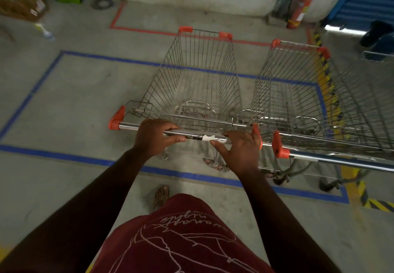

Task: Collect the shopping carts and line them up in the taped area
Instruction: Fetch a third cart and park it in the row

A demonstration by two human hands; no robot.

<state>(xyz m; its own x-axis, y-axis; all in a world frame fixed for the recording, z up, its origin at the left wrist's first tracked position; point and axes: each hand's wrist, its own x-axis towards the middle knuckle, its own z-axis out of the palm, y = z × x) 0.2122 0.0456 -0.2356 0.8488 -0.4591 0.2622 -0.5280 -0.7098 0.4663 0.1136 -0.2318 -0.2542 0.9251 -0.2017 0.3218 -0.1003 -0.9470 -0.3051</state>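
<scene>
The left hand [154, 137] is wrapped around the chrome handle [194, 135] of a wire shopping cart [196, 76], fingers curled over the bar and thumb underneath. The right hand [238, 151] rests on the same handle toward its right end, fingers loosely spread over the bar with the thumb stretched out beneath it, so it is not a firm grip. The cart's basket reaches forward from both hands, inside a rectangle of blue tape [89, 56] on the concrete floor [74, 106]. Just beside the right hand stands a second cart [298, 93], parallel to the first, its handle [341, 159] passing right of the wrist. Beyond both baskets runs a red tape line [145, 30], and past the second cart a fire extinguisher [299, 8] stands by the wall.
</scene>
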